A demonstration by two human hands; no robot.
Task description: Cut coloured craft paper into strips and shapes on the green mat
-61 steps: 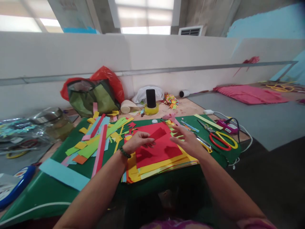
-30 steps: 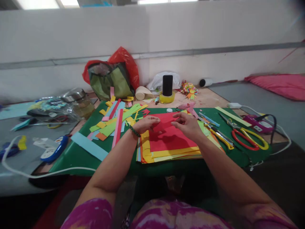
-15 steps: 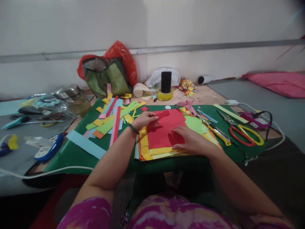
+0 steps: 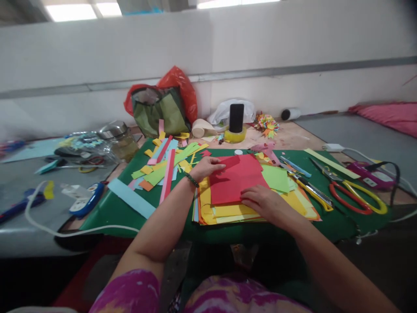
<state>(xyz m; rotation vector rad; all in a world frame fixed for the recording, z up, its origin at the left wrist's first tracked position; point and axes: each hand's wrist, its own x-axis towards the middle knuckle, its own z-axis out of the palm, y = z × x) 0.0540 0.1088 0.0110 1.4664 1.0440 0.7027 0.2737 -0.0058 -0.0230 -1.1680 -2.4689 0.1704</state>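
Observation:
A red paper sheet (image 4: 236,178) lies on a stack of yellow and other coloured papers (image 4: 234,212). At the sheet's upper left edge is my left hand (image 4: 210,168), its fingers stretched over the red paper. My right hand (image 4: 260,199) rests at the sheet's lower right, fingers spread flat on it. Light green paper (image 4: 276,178) shows at the right of the stack. Cut strips in green (image 4: 172,161), pink and blue are heaped to the left. No object is seen gripped in either hand.
On the right are a utility knife (image 4: 314,191), large scissors (image 4: 350,187) and a pink glue gun (image 4: 267,150). A phone (image 4: 236,117) stands in a yellow tape roll (image 4: 235,135) behind. A glass jar (image 4: 122,143) is at the left, a light blue strip (image 4: 132,198) nearer.
The camera view has shifted, so the scene sits lower and further right. My right hand's fingers have flattened onto the red sheet; my left hand stays near its upper left edge.

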